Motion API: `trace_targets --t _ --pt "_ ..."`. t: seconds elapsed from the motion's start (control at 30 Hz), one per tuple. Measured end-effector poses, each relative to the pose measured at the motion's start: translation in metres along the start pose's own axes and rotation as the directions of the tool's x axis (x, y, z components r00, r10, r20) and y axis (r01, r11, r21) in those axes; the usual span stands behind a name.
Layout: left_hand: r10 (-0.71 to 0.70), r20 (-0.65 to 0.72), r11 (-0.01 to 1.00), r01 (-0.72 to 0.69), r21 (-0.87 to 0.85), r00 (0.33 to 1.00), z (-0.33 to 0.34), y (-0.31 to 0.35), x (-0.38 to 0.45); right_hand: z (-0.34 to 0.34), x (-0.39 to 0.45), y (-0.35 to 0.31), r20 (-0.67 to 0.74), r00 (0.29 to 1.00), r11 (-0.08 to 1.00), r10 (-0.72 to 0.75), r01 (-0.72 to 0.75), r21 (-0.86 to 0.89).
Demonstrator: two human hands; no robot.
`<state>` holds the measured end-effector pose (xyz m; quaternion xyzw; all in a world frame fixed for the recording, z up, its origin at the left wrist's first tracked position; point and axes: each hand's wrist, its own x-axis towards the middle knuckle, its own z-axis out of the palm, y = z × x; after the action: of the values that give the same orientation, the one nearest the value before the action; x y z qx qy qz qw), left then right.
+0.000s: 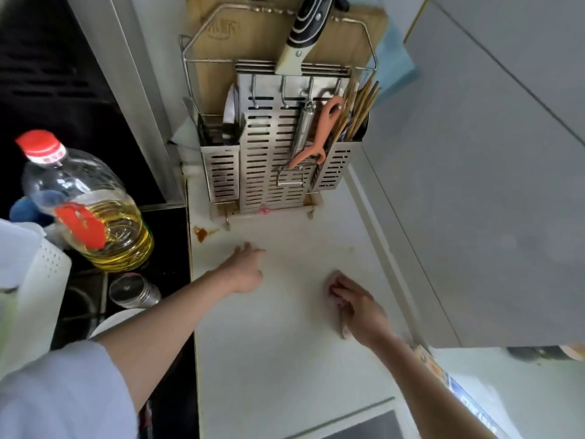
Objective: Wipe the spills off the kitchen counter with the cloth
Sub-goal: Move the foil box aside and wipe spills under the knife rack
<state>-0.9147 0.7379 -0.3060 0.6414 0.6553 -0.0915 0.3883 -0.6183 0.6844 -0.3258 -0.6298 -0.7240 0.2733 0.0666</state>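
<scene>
**Cloth under the right hand, spill at the far left corner**

Head view: the white tabletop [285, 359] runs away from the camera. The right hand [357, 307] sits at about 3 o'clock on it, fingers curled over a small pinkish cloth [336, 282] and pressing it down onto the surface (only the cloth's edges peek out past the fingertips and beneath the palm). The left hand [245, 270] lies near the centre of the tabletop, flat against the surface, fingers loosely spread and pointing away, holding nothing.

A brown-orange spill [202, 233] marks the tabletop at about 10 o'clock, just beyond the left fingertips and well apart from the cloth. Behind it, at 12 o'clock, stands a slotted steel utensil rack [272, 160] with an orange-handled peeler [319, 137] hanging on its front, chopsticks [361, 106] in its right pocket and a wooden cutting board [253, 36] upright at its back.

Off the tabletop's left edge, at 9 o'clock, a red-capped oil bottle [91, 210] stands on the dark stove, with a small glass jar [134, 291] just in front of it.
</scene>
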Motion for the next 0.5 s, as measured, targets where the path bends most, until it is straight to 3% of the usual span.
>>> trace_targets --t 0.07,0.13,0.17,0.23,0.3,0.33,0.37,0.43,0.5 --pt "0.005 -0.039 0.999 -0.003 0.035 0.999 0.004 -0.017 -0.006 -0.012 0.023 0.013 -0.152 0.967 0.977 0.203 -0.211 -0.035" --pt "0.011 -0.044 0.998 -0.008 0.065 0.999 0.002 -0.021 -0.010 -0.002 0.043 -0.009 -0.202 0.943 0.957 0.264 -0.283 -0.068" --pt "0.009 -0.032 0.997 -0.006 0.078 0.999 0.000 -0.019 -0.010 0.009 0.050 -0.028 -0.174 0.965 0.974 0.198 -0.214 -0.079" --pt "0.011 0.000 0.995 -0.011 0.097 1.000 -0.008 -0.014 -0.008 0.037 0.059 -0.067 -0.042 0.991 0.990 -0.130 0.128 -0.062" --pt "0.012 0.025 0.994 -0.015 0.113 1.000 -0.015 -0.011 -0.006 0.054 0.067 -0.083 0.133 0.894 0.899 -0.427 0.435 -0.040" --pt "0.011 0.038 0.992 -0.015 0.125 0.999 -0.016 -0.011 -0.005 0.054 0.081 -0.079 0.162 0.863 0.869 -0.479 0.492 -0.052" --pt "-0.005 0.052 0.992 -0.002 0.128 0.999 -0.018 -0.012 -0.003 0.050 0.101 -0.073 0.132 0.885 0.886 -0.446 0.458 -0.076" --pt "-0.019 0.085 0.993 0.009 0.120 0.996 -0.019 -0.014 0.000 0.038 0.143 -0.065 0.018 0.973 0.957 -0.231 0.231 -0.176" --pt "-0.015 0.110 0.994 0.003 0.110 0.994 -0.021 -0.015 0.002 0.034 0.165 -0.075 -0.076 0.996 0.970 -0.047 0.027 -0.241"
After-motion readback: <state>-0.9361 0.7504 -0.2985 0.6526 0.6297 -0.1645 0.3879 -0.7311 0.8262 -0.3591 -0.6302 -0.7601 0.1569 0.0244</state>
